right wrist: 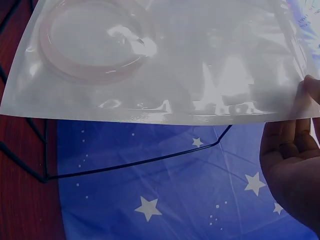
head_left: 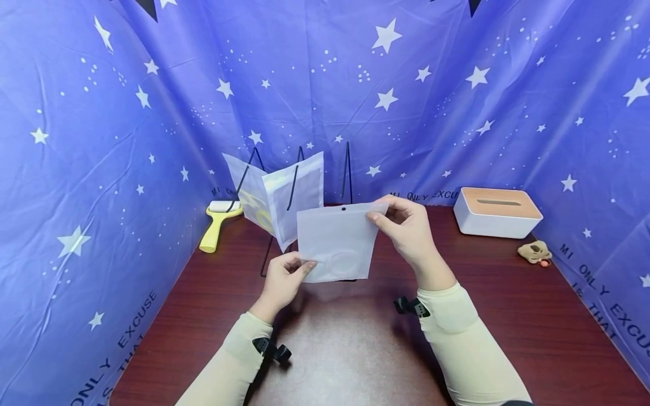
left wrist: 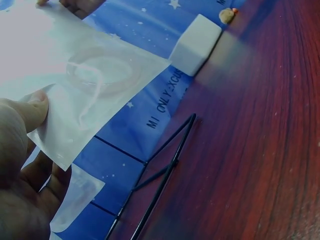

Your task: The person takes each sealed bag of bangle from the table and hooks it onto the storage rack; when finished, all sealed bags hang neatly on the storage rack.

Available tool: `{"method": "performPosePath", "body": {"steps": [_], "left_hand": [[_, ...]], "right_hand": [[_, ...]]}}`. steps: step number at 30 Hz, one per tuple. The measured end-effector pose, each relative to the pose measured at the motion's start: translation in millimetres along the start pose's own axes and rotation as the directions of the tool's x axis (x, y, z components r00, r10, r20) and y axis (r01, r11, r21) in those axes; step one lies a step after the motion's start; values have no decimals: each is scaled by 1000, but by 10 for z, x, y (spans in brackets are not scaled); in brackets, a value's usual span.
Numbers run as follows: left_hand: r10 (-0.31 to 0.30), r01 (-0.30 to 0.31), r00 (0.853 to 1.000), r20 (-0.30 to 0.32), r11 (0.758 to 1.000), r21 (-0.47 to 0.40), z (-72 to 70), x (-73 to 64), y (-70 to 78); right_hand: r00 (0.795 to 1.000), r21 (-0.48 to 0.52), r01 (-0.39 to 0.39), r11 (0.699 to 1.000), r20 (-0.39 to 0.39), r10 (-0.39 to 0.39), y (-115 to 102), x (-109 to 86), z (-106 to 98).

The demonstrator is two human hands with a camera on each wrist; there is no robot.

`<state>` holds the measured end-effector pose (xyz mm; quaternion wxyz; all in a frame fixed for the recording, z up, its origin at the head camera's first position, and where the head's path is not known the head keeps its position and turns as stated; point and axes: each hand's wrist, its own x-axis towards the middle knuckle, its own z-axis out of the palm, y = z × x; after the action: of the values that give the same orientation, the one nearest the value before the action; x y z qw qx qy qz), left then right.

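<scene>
A white translucent pouch (head_left: pixel 339 239) with a small hang hole at its top edge is held up in front of the person. The left hand (head_left: pixel 282 280) pinches its lower left corner between thumb and fingers. At the upper right corner, the right hand (head_left: pixel 406 228) pinches it the same way. Through the film in the right wrist view shows a pale pink ring (right wrist: pixel 97 72), like a bangle. Behind the pouch stands a black wire rack (head_left: pixel 347 169), partly hidden. Two more pouches, one with yellow inside (head_left: pixel 251 197) and one whitish (head_left: pixel 299 194), hang at its left side.
A yellow-handled lint roller (head_left: pixel 213 228) lies at the back left of the dark wooden table (head_left: pixel 345 349). A white tissue box (head_left: pixel 497 217) with a wooden lid stands back right, with a small tan figure (head_left: pixel 534 252) near it. Blue star-printed cloth (head_left: pixel 355 84) surrounds the table.
</scene>
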<state>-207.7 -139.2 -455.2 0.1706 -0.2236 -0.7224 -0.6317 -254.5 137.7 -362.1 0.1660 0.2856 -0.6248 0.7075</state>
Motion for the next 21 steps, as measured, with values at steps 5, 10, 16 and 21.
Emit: {"method": "performPosePath", "body": {"steps": [5,10,16,21], "left_hand": [[5,-5,1000,-14,1000,0,0,12,-36],[-7,7,1000,-19,1000,12,3,33,-70],[-18,20,999,-39,999,40,4,59,-73],[-9,11,1000,-29,997,73,-11,79,-64]], "right_hand": [[999,3,17,1000,-46,-17,18,16,25],[997,-7,22,1000,-80,-23,26,36,44],[994,-37,19,999,-106,-23,45,57,48],[993,-34,11,999,-113,-15,67,85,60]]}}
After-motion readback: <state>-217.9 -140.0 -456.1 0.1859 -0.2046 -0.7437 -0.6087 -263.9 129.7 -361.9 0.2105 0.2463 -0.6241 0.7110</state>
